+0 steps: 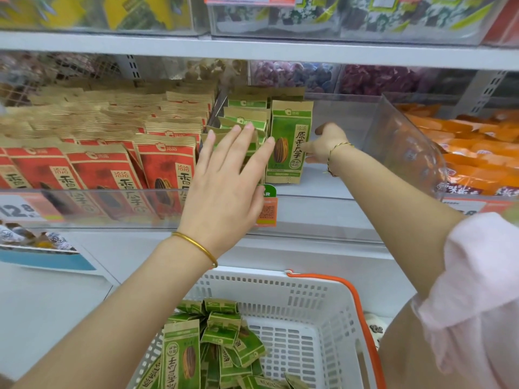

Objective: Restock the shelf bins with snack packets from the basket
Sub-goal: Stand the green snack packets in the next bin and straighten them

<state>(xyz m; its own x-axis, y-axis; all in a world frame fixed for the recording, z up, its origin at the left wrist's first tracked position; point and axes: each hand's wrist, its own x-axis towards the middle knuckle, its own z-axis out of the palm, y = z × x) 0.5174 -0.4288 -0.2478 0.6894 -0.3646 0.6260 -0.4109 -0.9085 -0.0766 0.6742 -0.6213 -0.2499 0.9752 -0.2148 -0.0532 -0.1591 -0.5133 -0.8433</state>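
Note:
Several green sunflower-seed packets stand in a clear shelf bin [337,192]. My left hand [230,169] is raised with straight fingers, its fingertips against the leaning green packets [247,119]. My right hand [325,143] reaches into the bin from the right, fingers against the side of one upright green packet [289,141]; whether it grips the packet is hidden. Below, a white basket [309,304] with an orange handle holds more green packets [219,349].
Red seed packets [106,164] fill the bin on the left. Orange packets [477,158] fill the bin on the right, behind a clear divider [407,147]. The right half of the green bin is bare. Another shelf with bins runs overhead.

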